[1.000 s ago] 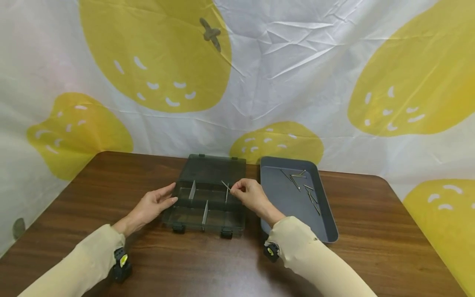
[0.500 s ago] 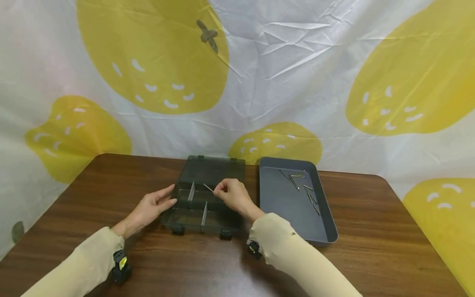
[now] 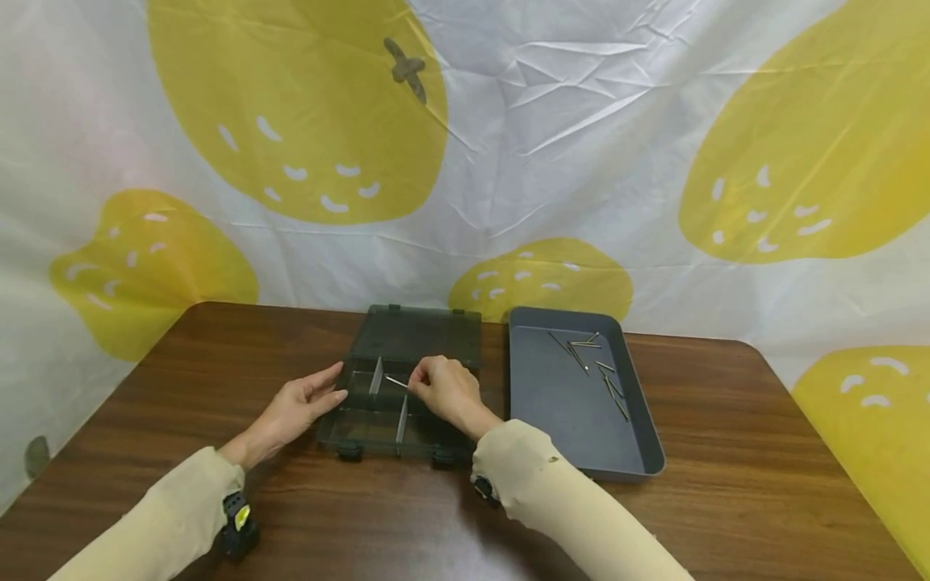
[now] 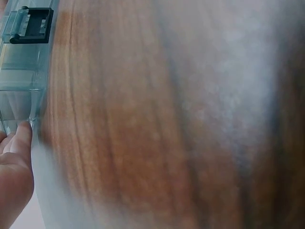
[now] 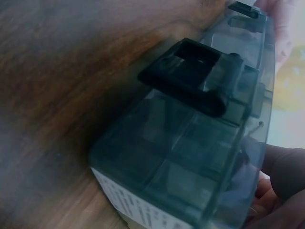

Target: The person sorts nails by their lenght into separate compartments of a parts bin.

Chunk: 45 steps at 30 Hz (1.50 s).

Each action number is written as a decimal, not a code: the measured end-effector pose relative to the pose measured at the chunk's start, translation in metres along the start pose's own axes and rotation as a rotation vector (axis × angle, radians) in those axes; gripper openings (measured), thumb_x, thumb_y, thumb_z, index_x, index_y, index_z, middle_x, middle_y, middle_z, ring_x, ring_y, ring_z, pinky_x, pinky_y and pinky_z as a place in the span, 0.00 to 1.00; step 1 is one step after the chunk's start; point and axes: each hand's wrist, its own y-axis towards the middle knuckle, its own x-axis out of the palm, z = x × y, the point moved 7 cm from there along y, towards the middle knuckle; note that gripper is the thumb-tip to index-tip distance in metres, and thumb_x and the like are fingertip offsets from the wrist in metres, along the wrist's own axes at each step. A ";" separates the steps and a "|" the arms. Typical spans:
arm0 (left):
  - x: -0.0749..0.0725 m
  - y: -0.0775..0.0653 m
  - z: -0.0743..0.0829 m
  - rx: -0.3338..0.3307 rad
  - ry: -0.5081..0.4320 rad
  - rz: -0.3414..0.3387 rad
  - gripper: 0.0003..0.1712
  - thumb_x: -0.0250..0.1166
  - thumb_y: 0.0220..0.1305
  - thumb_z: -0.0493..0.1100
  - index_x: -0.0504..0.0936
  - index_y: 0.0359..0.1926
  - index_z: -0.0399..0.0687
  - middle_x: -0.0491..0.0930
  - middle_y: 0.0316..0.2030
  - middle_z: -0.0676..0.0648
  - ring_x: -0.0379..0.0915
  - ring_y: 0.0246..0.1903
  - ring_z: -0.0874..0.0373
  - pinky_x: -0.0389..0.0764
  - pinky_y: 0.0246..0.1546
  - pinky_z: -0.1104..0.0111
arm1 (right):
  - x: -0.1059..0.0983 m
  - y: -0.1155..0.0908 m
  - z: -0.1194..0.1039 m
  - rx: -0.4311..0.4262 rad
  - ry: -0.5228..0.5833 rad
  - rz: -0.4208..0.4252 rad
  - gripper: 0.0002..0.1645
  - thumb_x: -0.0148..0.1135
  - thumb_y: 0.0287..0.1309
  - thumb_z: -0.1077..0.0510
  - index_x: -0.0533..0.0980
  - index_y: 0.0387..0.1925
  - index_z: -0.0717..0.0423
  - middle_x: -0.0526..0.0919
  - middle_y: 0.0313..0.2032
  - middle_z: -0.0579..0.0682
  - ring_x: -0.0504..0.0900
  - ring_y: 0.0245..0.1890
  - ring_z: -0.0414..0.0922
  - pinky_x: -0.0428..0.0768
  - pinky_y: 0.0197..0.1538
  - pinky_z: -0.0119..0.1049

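Note:
A dark see-through compartment box point(image 3: 363, 445) stands on the table with its lid point(image 3: 421, 329) folded back, away from me. My left hand point(image 3: 296, 411) touches the box's left side, its fingers and thumb nearly straight. In the left wrist view, the thumb point(image 4: 21, 145) lies against the box's corner. My right hand point(image 3: 446, 389) pinches a thin metal nail point(image 3: 396, 382) between thumb and fingertips, above the back middle compartment. The nail points left, close to an upright divider point(image 3: 376, 374). From the right wrist, the fingers appear partly behind the box's clear wall point(image 5: 186, 143).
To the right of the box, a grey tray point(image 3: 548, 428) holds several similar nails point(image 3: 612, 387) towards its right and back. Two dark latches point(image 3: 349, 452) stick out at the box's front. A lemon-patterned cloth point(image 3: 567, 161) hangs behind the wooden table point(image 3: 305, 516).
My right hand has moved left and slightly lower with the nail, from the box's right side to over its back middle compartment. The left hand has stayed in place.

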 end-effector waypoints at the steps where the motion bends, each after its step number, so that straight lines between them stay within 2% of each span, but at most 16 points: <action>1: 0.000 0.000 0.000 0.001 0.002 0.002 0.38 0.57 0.68 0.48 0.51 0.72 0.38 0.51 0.70 0.35 0.54 0.66 0.38 0.65 0.61 0.49 | 0.000 0.000 0.000 -0.006 -0.008 -0.001 0.06 0.65 0.57 0.56 0.81 0.26 0.49 0.83 0.24 0.43 0.73 0.19 0.37 0.69 0.21 0.30; 8: 0.000 0.001 0.001 0.016 0.004 0.016 0.38 0.57 0.68 0.48 0.52 0.71 0.37 0.52 0.69 0.34 0.55 0.66 0.38 0.66 0.60 0.49 | 0.003 0.001 0.001 0.001 -0.002 -0.032 0.05 0.66 0.56 0.56 0.83 0.26 0.49 0.84 0.25 0.44 0.74 0.19 0.37 0.69 0.21 0.30; 15: 0.001 -0.001 0.000 0.015 -0.003 0.010 0.38 0.56 0.69 0.48 0.51 0.72 0.39 0.51 0.70 0.34 0.54 0.66 0.38 0.66 0.60 0.49 | 0.004 0.001 0.001 -0.036 0.008 -0.069 0.06 0.65 0.57 0.56 0.84 0.27 0.49 0.85 0.27 0.44 0.73 0.19 0.36 0.68 0.22 0.29; 21: 0.002 -0.001 0.002 0.023 -0.007 0.011 0.38 0.56 0.69 0.48 0.52 0.72 0.39 0.51 0.70 0.34 0.54 0.67 0.38 0.66 0.60 0.49 | 0.001 0.000 0.001 -0.043 0.026 -0.065 0.06 0.65 0.57 0.57 0.84 0.27 0.50 0.85 0.27 0.45 0.73 0.19 0.36 0.68 0.23 0.29; 24: 0.003 -0.001 0.002 0.026 -0.005 0.010 0.38 0.56 0.69 0.48 0.52 0.72 0.39 0.51 0.70 0.34 0.54 0.66 0.38 0.66 0.60 0.49 | -0.001 -0.002 0.002 -0.058 0.073 -0.055 0.06 0.65 0.57 0.58 0.84 0.27 0.52 0.86 0.28 0.46 0.77 0.22 0.38 0.73 0.27 0.30; 28: 0.002 -0.002 0.002 0.030 0.001 0.018 0.38 0.56 0.69 0.48 0.52 0.72 0.38 0.51 0.70 0.33 0.56 0.66 0.38 0.66 0.60 0.49 | -0.007 -0.004 0.007 -0.043 0.206 -0.047 0.06 0.63 0.59 0.60 0.84 0.30 0.56 0.86 0.31 0.49 0.82 0.31 0.42 0.79 0.35 0.33; 31: 0.002 -0.002 0.002 0.031 0.002 0.022 0.38 0.56 0.69 0.48 0.52 0.71 0.37 0.52 0.70 0.33 0.58 0.65 0.39 0.67 0.59 0.50 | -0.018 -0.007 0.017 -0.003 0.283 -0.016 0.06 0.62 0.59 0.60 0.83 0.31 0.57 0.86 0.33 0.50 0.81 0.33 0.43 0.78 0.36 0.33; 36: 0.001 -0.001 0.001 0.030 0.001 0.016 0.38 0.56 0.69 0.49 0.52 0.71 0.37 0.52 0.69 0.33 0.59 0.64 0.38 0.67 0.59 0.49 | -0.042 -0.013 0.042 0.063 0.304 0.089 0.05 0.64 0.57 0.60 0.83 0.30 0.57 0.86 0.31 0.50 0.79 0.29 0.40 0.75 0.34 0.32; 41: 0.000 -0.001 0.001 0.036 0.014 0.013 0.38 0.56 0.69 0.49 0.52 0.71 0.37 0.52 0.69 0.32 0.58 0.65 0.38 0.67 0.59 0.49 | -0.063 -0.023 0.075 0.162 0.400 0.163 0.06 0.63 0.57 0.63 0.83 0.31 0.63 0.84 0.28 0.54 0.73 0.23 0.36 0.72 0.29 0.30; 45: 0.000 -0.001 0.002 0.031 0.017 0.014 0.38 0.56 0.69 0.49 0.51 0.72 0.37 0.52 0.69 0.32 0.56 0.65 0.38 0.67 0.59 0.49 | -0.078 -0.034 0.103 0.247 0.478 0.189 0.08 0.61 0.59 0.64 0.81 0.35 0.67 0.80 0.23 0.55 0.69 0.19 0.37 0.69 0.25 0.29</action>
